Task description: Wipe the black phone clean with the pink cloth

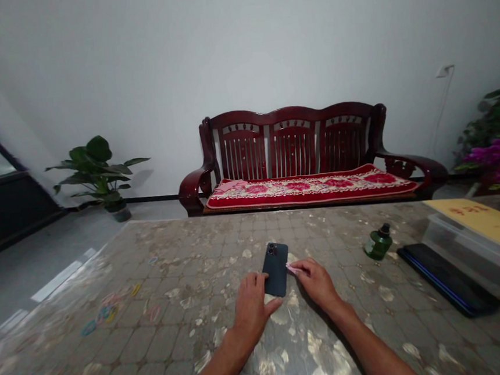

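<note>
A dark blue smartphone (276, 271) lies on the table with its back and camera lenses facing up. My left hand (253, 301) grips it at the lower end, fingers along the left edge and thumb at the bottom edge. Between the fingertips of my right hand (317, 284) is a small pinkish-white piece (293, 269), thin and soft-looking like folded cloth or tissue. That piece touches or nearly touches the phone's right edge; whether they are in contact I cannot tell.
Several coloured rubber bands (107, 309) lie on the patterned tabletop (193, 344) at left. To the right stand a green pump bottle (378, 243), a black flat case (448, 278) and a clear plastic box (478, 249) under a yellow board (489, 219). A wooden bench (294, 143) is behind.
</note>
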Available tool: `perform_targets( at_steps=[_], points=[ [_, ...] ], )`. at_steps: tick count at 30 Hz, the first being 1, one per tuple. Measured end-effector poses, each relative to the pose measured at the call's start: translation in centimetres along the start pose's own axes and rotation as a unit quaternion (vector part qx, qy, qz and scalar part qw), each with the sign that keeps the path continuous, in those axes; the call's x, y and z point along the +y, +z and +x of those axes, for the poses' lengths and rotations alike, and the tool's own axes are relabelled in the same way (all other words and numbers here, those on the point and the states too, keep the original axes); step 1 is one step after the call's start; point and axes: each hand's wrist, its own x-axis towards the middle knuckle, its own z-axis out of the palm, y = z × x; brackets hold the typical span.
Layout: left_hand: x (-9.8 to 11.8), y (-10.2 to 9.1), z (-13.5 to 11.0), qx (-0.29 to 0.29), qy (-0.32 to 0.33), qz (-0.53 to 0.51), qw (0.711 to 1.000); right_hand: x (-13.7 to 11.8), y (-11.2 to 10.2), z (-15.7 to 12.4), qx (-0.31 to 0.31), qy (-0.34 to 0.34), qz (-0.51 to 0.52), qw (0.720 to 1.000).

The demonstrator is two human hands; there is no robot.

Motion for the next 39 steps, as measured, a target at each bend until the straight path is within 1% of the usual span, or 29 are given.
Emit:
perform_targets(
  at_steps=[3,5,8,10,15,18,21,23,26,28,31,33,35,39],
  points=[
    [-1.1,0.3,0.2,-0.013,0.028,-0.042,0.999,0.6,-0.2,0.9,-0.006,0.003,0.030,1.000],
    [-2.1,0.5,0.4,-0.016,0.050,-0.059,0.997,0.6,-0.3,1.9,-0.017,0.003,0.017,1.000],
    [-3.4,0.8,1.0,-0.028,0.104,-0.066,0.992,0.0,0.0,3.6,-0.042,-0.012,-0.048,0.998],
    [-3.7,1.0,1.3,-0.037,0.128,-0.059,0.989,-0.5,0.5,4.7,-0.059,-0.029,-0.101,0.993],
    [-3.4,1.1,1.8,-0.042,0.138,-0.024,0.989,-1.5,1.6,6.4,-0.085,-0.061,-0.239,0.965],
    [-3.4,0.7,1.9,-0.045,0.154,-0.008,0.987,-2.0,1.8,6.4,-0.098,-0.074,-0.288,0.950],
    [-3.6,0.4,1.8,-0.046,0.179,0.001,0.983,-2.4,1.8,5.8,-0.113,-0.088,-0.320,0.936],
    [-3.9,0.5,1.7,-0.037,0.191,0.002,0.981,-2.6,1.8,5.3,-0.129,-0.114,-0.331,0.928],
    [-4.2,1.0,1.7,-0.013,0.193,-0.008,0.981,-2.9,1.8,4.9,-0.158,-0.161,-0.329,0.917],
    [-4.3,1.2,1.7,-0.008,0.191,-0.014,0.982,-3.1,1.7,5.2,-0.160,-0.160,-0.339,0.913],
    [-4.4,1.0,1.8,-0.015,0.192,-0.021,0.981,-3.5,1.8,6.0,-0.137,-0.116,-0.376,0.909],
    [-4.3,0.8,1.8,-0.020,0.190,-0.024,0.981,-3.7,2.1,6.1,-0.127,-0.101,-0.389,0.907],
    [-4.2,0.5,1.8,-0.022,0.186,-0.028,0.982,-3.9,2.3,5.7,-0.131,-0.113,-0.379,0.909],
    [-4.0,0.3,1.7,-0.028,0.178,-0.035,0.983,-4.3,2.3,4.5,-0.170,-0.168,-0.345,0.908]
  ],
)
